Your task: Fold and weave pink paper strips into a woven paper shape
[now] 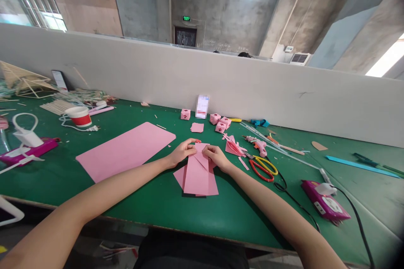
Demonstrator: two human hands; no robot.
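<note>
Between my two hands is a long pink paper strip (pixel 196 178), its upper end folded over on the diagonal. My left hand (pixel 183 152) pinches the strip's upper left edge with thumb and fingers. On the opposite edge, my right hand (pixel 217 157) closes its fingertips on the same paper. Beneath the strip lie more pink paper pieces (pixel 179 176), spread at angles on the green table. Close beyond my hands is a small stack of pink paper squares (pixel 197 127). The fingers partly hide the folded end.
Scissors (pixel 263 168), a glue gun (pixel 259 146) and pink scraps lie right of my hands. Several pink paper boxes (pixel 221 122) and a phone (pixel 202 106) stand by the partition (pixel 158 71). A large pink sheet (pixel 126 149) lies left; purple power strips (pixel 326 201) sit at the sides.
</note>
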